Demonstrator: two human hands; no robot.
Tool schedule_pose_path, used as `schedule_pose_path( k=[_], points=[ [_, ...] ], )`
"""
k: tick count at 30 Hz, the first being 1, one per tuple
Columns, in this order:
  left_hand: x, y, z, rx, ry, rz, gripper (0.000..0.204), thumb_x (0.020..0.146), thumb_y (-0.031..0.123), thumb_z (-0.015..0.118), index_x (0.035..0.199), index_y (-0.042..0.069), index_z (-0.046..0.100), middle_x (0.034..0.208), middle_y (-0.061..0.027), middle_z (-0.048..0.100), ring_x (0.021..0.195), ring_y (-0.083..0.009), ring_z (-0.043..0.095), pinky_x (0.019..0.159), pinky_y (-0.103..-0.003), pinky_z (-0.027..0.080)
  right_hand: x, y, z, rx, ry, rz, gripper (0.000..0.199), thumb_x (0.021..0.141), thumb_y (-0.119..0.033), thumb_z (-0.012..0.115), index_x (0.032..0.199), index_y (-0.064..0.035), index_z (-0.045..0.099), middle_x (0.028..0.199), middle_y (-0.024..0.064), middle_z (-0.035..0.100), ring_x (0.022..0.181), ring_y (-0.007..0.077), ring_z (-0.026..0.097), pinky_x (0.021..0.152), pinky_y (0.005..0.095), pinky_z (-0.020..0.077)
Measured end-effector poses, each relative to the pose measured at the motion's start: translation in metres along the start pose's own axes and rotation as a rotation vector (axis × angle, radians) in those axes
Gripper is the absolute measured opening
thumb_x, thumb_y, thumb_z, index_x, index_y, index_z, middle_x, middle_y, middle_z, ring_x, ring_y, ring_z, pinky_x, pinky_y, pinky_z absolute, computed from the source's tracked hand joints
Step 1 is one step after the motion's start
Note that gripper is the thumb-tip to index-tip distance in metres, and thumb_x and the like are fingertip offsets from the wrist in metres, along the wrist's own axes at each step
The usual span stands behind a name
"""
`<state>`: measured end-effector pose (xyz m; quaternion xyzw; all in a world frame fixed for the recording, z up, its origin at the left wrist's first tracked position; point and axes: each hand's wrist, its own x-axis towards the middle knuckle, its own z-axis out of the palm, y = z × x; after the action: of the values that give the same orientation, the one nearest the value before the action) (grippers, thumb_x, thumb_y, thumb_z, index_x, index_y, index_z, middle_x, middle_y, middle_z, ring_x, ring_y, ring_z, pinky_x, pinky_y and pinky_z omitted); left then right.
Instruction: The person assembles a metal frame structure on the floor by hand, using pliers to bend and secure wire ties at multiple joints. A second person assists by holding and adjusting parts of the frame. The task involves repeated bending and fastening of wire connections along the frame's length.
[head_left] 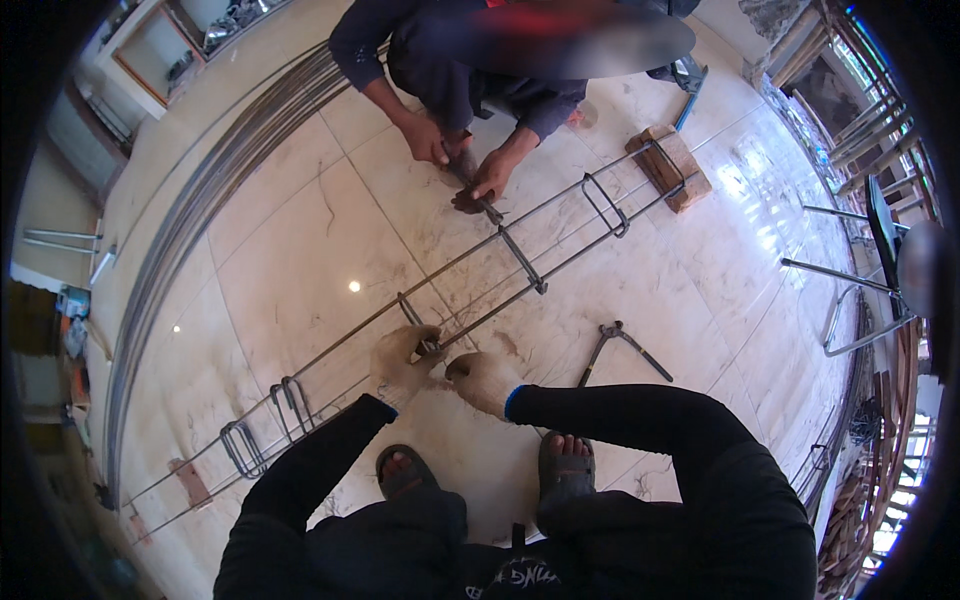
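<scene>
A long steel rebar cage (521, 258) runs slantwise over the tiled floor, with rectangular stirrups along its rods. My left hand (400, 364), in a pale work glove, is closed around the near corner of a stirrup (407, 309) on the cage. Close beside it, my gloved right hand (484, 384) has its fingers curled together near the lower rod. What it pinches, if anything, is hidden. Open-handled pincers (612, 332) lie on the floor to the right of my hands.
Across the cage a co-worker squats, hands (492, 176) working a tool at another stirrup. A wooden block (676, 168) props the far right end. Long bundled rebars (190, 190) curve along the left. A folding chair (880, 235) stands at right. My sandalled feet are just below my hands.
</scene>
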<state>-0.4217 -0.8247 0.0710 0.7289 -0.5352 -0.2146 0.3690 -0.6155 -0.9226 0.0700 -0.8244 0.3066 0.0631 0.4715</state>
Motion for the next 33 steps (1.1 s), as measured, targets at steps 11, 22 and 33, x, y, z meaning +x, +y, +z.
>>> schedule_pose_path(
  k=[11,22,33],
  points=[
    [0.001,-0.016,0.001,0.055,-0.017,0.237,0.029,0.085,0.005,0.085,0.113,0.007,0.082,0.107,-0.0158,0.081,0.099,-0.0370,0.078,0.085,-0.047,0.063,-0.001,-0.034,-0.032,0.396,-0.007,0.174,0.036,0.104,-0.029,0.066,0.114,0.0011,0.082,0.099,0.0203,0.082,0.088,0.0306,0.079,0.080,0.0424,0.0621],
    [-0.005,-0.029,0.003,0.031,-0.017,0.266,0.039,0.080,0.011,0.088,0.119,0.010,0.081,0.114,-0.0168,0.079,0.105,-0.0401,0.076,0.091,-0.049,0.061,-0.040,-0.074,-0.016,0.533,0.017,0.017,0.023,0.102,-0.019,0.068,0.110,0.0010,0.073,0.100,0.0250,0.078,0.099,0.0431,0.078,0.087,0.0519,0.0598],
    [-0.003,-0.007,-0.010,0.004,-0.071,0.344,0.039,0.093,0.019,0.079,0.130,0.010,0.079,0.120,-0.0191,0.078,0.110,-0.0425,0.074,0.097,-0.048,0.059,-0.035,-0.107,-0.060,-0.406,-0.241,-0.466,0.031,0.102,-0.033,0.068,0.116,-0.0058,0.076,0.101,0.0232,0.079,0.100,0.0460,0.078,0.091,0.0565,0.0596]
  ],
)
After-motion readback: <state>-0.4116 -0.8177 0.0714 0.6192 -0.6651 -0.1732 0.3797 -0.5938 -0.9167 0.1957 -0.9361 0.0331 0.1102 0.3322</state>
